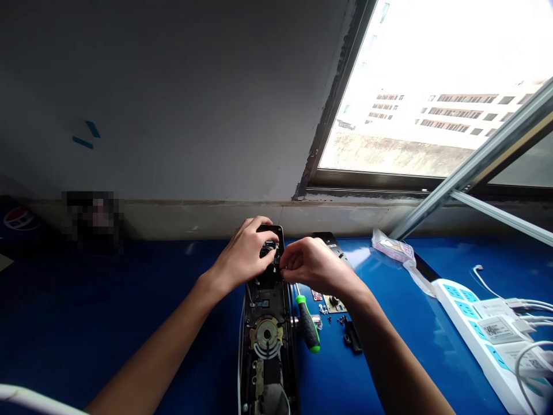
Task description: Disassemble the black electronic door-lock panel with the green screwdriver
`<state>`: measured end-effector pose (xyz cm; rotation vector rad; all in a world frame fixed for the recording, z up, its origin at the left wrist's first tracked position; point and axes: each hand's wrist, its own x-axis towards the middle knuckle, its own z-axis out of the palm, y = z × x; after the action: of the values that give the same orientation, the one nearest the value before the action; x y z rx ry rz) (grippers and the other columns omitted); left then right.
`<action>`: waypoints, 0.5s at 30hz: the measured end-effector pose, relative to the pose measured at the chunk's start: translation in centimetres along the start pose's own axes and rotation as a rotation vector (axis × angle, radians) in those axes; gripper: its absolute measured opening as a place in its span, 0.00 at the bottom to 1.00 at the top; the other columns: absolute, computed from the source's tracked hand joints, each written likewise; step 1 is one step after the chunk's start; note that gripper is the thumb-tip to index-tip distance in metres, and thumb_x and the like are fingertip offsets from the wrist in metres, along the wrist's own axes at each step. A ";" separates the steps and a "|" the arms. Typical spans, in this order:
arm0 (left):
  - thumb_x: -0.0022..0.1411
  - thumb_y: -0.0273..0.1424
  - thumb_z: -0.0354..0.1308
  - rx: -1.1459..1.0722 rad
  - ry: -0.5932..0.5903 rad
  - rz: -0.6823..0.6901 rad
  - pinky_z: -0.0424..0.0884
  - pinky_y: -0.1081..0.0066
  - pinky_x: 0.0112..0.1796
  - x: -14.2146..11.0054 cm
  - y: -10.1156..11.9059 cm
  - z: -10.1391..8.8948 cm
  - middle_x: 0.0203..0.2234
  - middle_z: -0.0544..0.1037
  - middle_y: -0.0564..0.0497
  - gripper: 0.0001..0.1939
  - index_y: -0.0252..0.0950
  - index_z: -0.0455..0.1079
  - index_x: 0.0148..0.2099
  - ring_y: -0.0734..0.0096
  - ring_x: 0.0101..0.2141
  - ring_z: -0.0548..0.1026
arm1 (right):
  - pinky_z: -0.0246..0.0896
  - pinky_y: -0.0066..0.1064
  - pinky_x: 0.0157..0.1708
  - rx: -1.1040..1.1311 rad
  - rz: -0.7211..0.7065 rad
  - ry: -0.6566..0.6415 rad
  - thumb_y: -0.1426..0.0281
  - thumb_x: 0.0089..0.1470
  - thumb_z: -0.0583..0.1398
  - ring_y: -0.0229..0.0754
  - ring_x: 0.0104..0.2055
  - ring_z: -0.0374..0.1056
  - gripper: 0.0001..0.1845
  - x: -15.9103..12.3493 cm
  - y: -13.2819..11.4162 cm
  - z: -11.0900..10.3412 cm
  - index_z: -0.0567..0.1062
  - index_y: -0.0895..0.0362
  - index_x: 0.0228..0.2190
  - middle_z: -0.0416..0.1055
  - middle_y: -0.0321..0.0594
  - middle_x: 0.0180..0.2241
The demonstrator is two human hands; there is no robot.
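Observation:
A long black housing (pixel 271 297), resembling the inside of an electronic door lock, lies in front of me with its round metal disc (pixel 267 334) and wiring exposed. At its far end, my left hand (pixel 246 253) is wrapped over the edge, thumb and fingertips on the parts inside. My right hand (pixel 313 264) is pinched closed against the housing's right edge; whatever its fingertips hold is hidden or too small to name. Just below that hand lies a screwdriver (pixel 307 325) with a black and green handle.
Right of the housing lie a circuit board (pixel 334 304), small screws (pixel 323 309) and a black plastic part (pixel 352 337). Behind my right hand is another black panel (pixel 332 242). A white power strip (pixel 475 340) with cables stands on the blue table (pixel 194 357) at right.

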<state>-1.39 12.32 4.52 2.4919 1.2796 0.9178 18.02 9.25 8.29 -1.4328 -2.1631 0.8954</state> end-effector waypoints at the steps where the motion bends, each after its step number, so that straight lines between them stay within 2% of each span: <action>1: 0.63 0.27 0.61 0.002 0.002 0.000 0.72 0.52 0.58 0.0 0.0 0.0 0.55 0.72 0.44 0.10 0.40 0.79 0.46 0.52 0.57 0.70 | 0.60 0.23 0.24 -0.003 -0.001 0.002 0.78 0.43 0.62 0.34 0.25 0.71 0.07 0.0 0.0 0.0 0.80 0.56 0.24 0.77 0.33 0.23; 15: 0.60 0.26 0.62 -0.047 0.052 -0.023 0.72 0.53 0.58 0.1 0.0 0.6 0.54 0.71 0.43 0.09 0.37 0.80 0.43 0.53 0.55 0.72 | 0.58 0.23 0.24 0.001 0.005 0.029 0.76 0.44 0.63 0.34 0.26 0.68 0.04 0.1 0.4 0.1 0.76 0.56 0.25 0.76 0.33 0.24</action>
<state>-0.95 12.47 4.11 2.4281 1.2838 1.0018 18.16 9.40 7.93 -1.4433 -2.1383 0.8715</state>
